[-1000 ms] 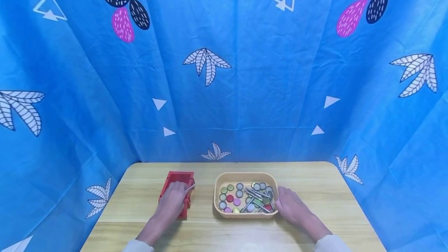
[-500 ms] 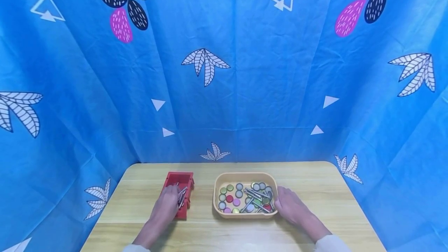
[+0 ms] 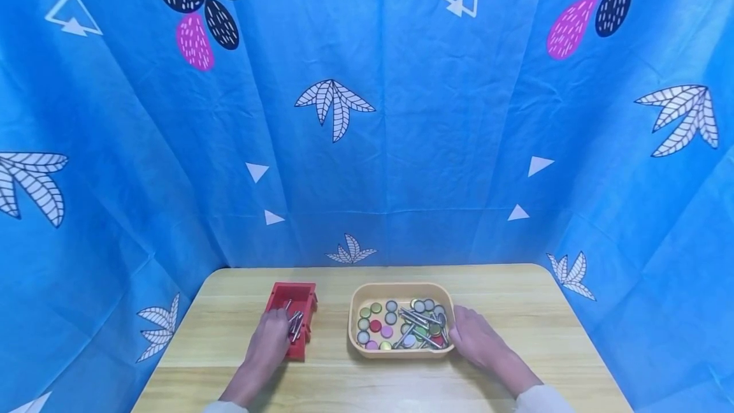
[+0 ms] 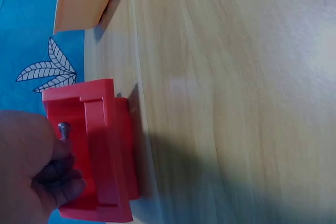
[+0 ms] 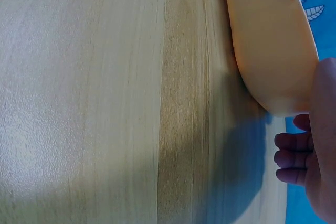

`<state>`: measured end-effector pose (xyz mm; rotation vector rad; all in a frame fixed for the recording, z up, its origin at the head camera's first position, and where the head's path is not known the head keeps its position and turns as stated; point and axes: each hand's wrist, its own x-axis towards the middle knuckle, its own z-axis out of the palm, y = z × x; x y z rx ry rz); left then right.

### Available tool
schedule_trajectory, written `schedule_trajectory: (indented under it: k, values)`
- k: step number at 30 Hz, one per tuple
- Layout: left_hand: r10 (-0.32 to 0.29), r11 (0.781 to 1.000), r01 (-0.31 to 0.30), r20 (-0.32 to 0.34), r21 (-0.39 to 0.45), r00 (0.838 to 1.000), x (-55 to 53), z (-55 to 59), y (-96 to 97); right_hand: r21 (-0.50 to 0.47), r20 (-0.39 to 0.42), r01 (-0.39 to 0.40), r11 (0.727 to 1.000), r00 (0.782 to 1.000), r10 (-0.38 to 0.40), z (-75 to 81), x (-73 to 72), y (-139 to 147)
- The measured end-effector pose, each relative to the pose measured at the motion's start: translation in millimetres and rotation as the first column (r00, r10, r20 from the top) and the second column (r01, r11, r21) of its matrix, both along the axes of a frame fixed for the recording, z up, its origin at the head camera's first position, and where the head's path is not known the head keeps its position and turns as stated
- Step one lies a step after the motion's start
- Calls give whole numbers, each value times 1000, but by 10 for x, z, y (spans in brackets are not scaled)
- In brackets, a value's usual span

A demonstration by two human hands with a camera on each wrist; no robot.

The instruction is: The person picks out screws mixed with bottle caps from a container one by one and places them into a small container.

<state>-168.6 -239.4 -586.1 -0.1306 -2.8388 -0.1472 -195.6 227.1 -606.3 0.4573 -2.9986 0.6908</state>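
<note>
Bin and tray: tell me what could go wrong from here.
The left hand is at the bin, beside loose bolts, and could flick one out when lifted. In the tray, more bolts lie across caps, so a pick might drag caps along. The right hand is at the tray's end; a shove could slide it.

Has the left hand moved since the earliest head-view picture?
Yes. Judged against the red bin in the head view, the left hand has shifted leftward and slightly lower in the image.
</note>
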Motion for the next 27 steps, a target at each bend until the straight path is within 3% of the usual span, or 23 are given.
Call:
schedule_trajectory:
  k: [3, 10, 21, 27]
  values:
    - [-23, 1000, 23, -22, -11, 999, -9, -35, 14, 4, -2, -1, 1000, 1000, 1, 8, 0, -1]
    - [-16, 1000, 15, 70, 18, 997, -16, -58, 72, 12, 2, -6, 1000, 1000, 6, 14, -2, -1]
    - [-24, 999, 23, 38, 33, 999, -23, -79, 72, 28, 2, 0, 1000, 1000, 0, -4, -12, 0]
    - [-22, 999, 21, 43, 30, 999, -32, -24, 100, 23, 3, -1, 1000, 1000, 1, 0, -4, 1]
